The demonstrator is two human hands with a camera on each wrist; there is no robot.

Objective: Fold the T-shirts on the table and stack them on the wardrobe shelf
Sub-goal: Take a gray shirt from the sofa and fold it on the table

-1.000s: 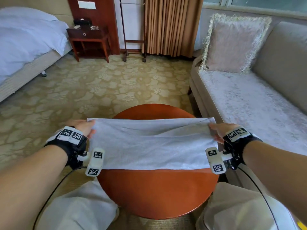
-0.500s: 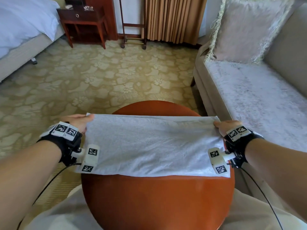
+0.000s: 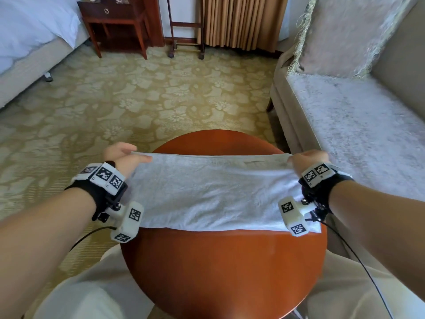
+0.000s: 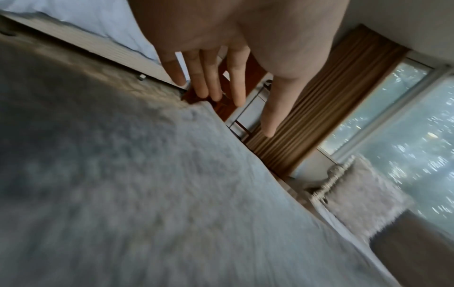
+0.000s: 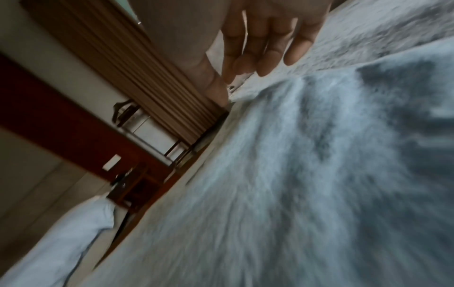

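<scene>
A white T-shirt (image 3: 213, 192), folded into a wide band, lies flat across the round red-brown table (image 3: 218, 272). My left hand (image 3: 124, 155) is at its far left corner, thumb over the edge. In the left wrist view that hand (image 4: 221, 77) has straight fingers (image 4: 237, 93) hovering above the T-shirt (image 4: 147, 194). My right hand (image 3: 308, 160) sits at the far right corner. The right wrist view shows this hand (image 5: 258, 48) with loosely bent fingers (image 5: 267, 64) clear of the T-shirt (image 5: 294, 194), while the thumb touches its edge.
A grey sofa (image 3: 356, 134) with a fringed cushion (image 3: 345, 35) stands close on the right. A bed (image 3: 30, 35) and a wooden nightstand (image 3: 115, 21) are at the far left, a wheeled rack (image 3: 186, 31) and curtains (image 3: 241, 19) behind. Patterned carpet (image 3: 138, 100) lies beyond the table.
The shirt's upper layer, slightly raised and creased a second ago, now lies flat. Both hands stay at the far corners. The head view has tilted down and come closer.
</scene>
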